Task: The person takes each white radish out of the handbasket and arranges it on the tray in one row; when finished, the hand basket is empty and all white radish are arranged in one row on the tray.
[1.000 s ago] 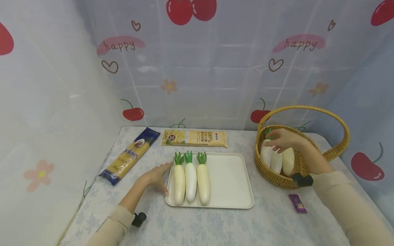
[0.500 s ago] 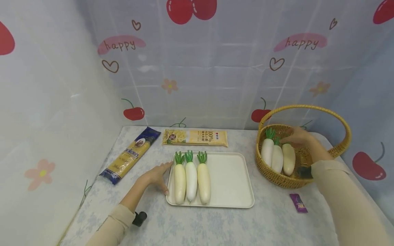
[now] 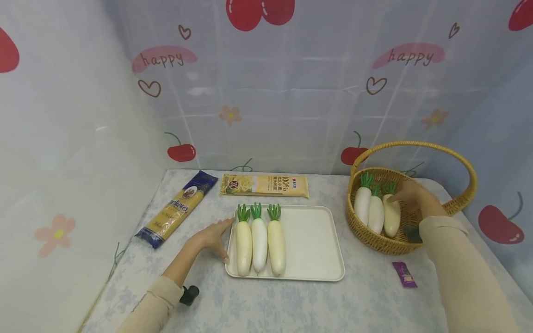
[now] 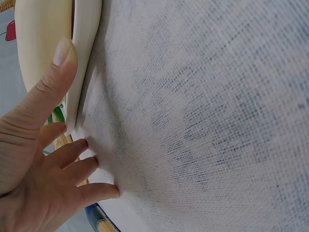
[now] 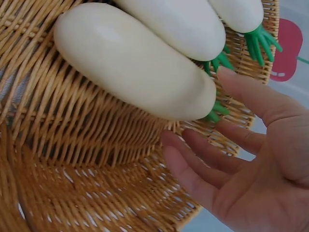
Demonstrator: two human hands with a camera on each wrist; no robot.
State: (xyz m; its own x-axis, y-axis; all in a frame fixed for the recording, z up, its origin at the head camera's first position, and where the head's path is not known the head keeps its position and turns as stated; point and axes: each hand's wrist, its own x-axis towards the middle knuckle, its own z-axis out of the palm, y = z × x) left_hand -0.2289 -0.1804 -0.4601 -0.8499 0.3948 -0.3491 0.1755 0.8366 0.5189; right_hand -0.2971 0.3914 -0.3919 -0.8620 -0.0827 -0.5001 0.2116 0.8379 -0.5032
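My left hand (image 3: 212,239) rests at the left edge of the white tray (image 3: 312,245), thumb at the rim and fingers spread on the cloth. Three white radishes with green tops lie side by side on that tray, the nearest to this hand being a cream radish (image 3: 244,249). Inside the wicker basket (image 3: 366,237) are three more radishes. My right hand (image 5: 251,159) reaches in over the rightmost radish (image 5: 130,63). Its thumb and fingers stand spread on either side of that radish's leafy end, not closed round it.
Behind the tray lies a yellow pasta packet (image 3: 264,185); a blue and yellow pasta packet (image 3: 176,210) slants at the left. A small purple wrapper (image 3: 404,274) is in front of the basket. The basket handle (image 3: 416,145) arches over the right forearm.
My right hand has moved from above the left radish in the basket over to the rightmost one, and lower. The left hand stays at the tray.
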